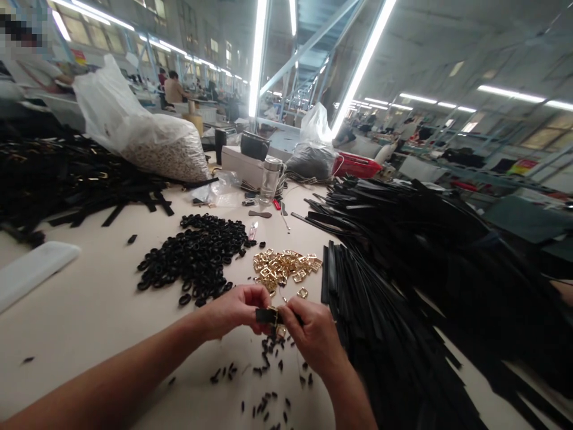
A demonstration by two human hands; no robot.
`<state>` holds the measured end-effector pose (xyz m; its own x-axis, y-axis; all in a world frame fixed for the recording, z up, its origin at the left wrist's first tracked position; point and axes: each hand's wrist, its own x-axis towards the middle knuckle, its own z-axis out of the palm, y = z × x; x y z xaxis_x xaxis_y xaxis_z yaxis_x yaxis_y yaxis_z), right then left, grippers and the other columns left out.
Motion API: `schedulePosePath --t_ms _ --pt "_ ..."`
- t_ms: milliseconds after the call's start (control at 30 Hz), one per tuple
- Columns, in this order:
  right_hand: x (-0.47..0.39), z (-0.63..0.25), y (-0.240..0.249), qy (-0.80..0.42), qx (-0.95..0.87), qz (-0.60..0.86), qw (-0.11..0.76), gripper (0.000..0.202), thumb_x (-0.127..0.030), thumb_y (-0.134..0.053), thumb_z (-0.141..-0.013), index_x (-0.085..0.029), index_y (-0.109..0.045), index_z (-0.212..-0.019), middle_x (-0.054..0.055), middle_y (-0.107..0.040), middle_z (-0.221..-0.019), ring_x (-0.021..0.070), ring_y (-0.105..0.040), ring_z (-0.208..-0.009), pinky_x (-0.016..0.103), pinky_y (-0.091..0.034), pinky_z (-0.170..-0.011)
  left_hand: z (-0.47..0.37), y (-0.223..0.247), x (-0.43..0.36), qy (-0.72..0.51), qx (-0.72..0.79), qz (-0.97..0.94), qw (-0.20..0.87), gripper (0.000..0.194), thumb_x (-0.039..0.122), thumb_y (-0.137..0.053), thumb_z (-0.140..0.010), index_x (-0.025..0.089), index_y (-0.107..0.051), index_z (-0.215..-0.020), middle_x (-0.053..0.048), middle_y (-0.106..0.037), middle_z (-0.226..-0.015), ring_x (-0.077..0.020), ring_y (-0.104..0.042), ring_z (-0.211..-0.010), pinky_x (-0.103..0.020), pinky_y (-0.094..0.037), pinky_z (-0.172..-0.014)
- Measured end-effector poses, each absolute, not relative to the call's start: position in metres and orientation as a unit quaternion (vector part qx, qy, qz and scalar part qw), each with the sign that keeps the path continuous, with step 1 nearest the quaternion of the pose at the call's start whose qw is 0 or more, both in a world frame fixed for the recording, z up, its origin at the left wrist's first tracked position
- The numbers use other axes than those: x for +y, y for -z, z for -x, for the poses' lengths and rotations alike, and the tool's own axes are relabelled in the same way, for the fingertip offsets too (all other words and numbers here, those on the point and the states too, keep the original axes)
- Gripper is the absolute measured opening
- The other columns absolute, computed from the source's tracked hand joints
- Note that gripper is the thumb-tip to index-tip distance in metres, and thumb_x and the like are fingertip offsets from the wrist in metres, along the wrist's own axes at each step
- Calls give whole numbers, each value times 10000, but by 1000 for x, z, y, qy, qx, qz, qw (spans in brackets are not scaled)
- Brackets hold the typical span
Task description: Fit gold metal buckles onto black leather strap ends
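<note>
Between my hands is a short black strap (265, 316) with a gold buckle on it. My left hand (237, 310) pinches the strap's left part, its fingers closed around it. My right hand (313, 331) is closed on the strap's other side, right by the buckle; its fingertips partly hide what they grip. Just beyond the hands lies a pile of gold buckles (280, 267). A larger heap of black loops (197, 254) sits to the left of it. Small black pieces (266, 403) are scattered on the table below the hands.
Long black straps (358, 316) are stacked at the right, and finished-looking black straps (67, 179) pile up at the far left. A white plastic bag (165, 146), a glass bottle (270, 180) and a box (242, 167) stand at the back. A white tray (36, 269) lies left.
</note>
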<state>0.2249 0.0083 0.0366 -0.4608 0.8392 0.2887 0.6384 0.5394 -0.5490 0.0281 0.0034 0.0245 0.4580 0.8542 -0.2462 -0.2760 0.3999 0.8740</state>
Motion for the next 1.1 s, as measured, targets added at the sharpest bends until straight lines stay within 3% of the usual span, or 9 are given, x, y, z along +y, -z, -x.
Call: schedulePosePath --t_ms 200,333,467,533,600,700,1000,1100 --pt "12 -226 -31 -114 -840 396 354 158 -323 -551 -922 -199 -640 -963 11 -687 -774 126 -615 -645 220 -395 -632 -25 -26 9 -356 405 -432 723 212 237 -757 -637 132 -670 -799 -1 -653 -628 -110 -577 -546 -226 -424 -556" --pt "13 -224 -30 -34 -849 373 373 150 -273 -583 -905 -200 -644 -1021 35 -700 -825 159 -640 -715 255 -448 -689 -24 -26 10 -331 423 -457 709 132 205 -724 -617 113 -707 -710 -13 -651 -613 -121 -561 -573 -243 -407 -593" --pt "10 -224 -35 -2 -802 389 453 171 -204 -573 -884 -207 -626 -1047 95 -662 -1002 225 -615 -937 366 -466 -859 -26 -23 10 -406 406 -377 727 96 167 -722 -590 131 -683 -671 -7 -646 -596 -110 -542 -557 -231 -377 -571" --pt "8 -223 -36 -42 -790 399 464 79 -200 -570 -877 -209 -630 -928 91 -649 -938 222 -612 -894 362 -480 -829 -27 -21 11 -452 388 -327 734 103 162 -734 -587 136 -665 -659 -8 -644 -602 -100 -535 -545 -220 -369 -557" --pt "7 -218 -35 -106 -803 407 423 44 -232 -594 -868 -210 -631 -876 76 -643 -879 217 -612 -843 335 -490 -768 -30 -20 10 -483 368 -293 739 122 160 -751 -584 135 -657 -658 -10 -642 -616 -93 -532 -545 -213 -378 -562" --pt "7 -207 -31 -189 -814 417 359 171 -302 -634 -851 -218 -647 -999 73 -655 -956 231 -614 -897 323 -490 -769 -34 -17 8 -495 344 -273 750 144 161 -765 -588 130 -671 -692 -12 -639 -647 -96 -536 -574 -221 -411 -602" --pt "3 -195 -23 -382 -698 421 436 261 -375 -604 -867 -251 -692 -1078 59 -661 -1145 242 -583 -1103 334 -460 -951 -42 -16 2 -478 385 -297 732 117 162 -763 -595 141 -703 -692 7 -615 -655 -89 -519 -575 -205 -396 -575" --pt "5 -193 -12 -483 -621 415 457 308 -420 -586 -876 -244 -691 -1107 65 -669 -1150 249 -609 -1062 347 -489 -916 -46 -13 1 -475 394 -313 722 129 189 -751 -635 139 -728 -752 -13 -636 -680 -102 -548 -601 -204 -399 -575"
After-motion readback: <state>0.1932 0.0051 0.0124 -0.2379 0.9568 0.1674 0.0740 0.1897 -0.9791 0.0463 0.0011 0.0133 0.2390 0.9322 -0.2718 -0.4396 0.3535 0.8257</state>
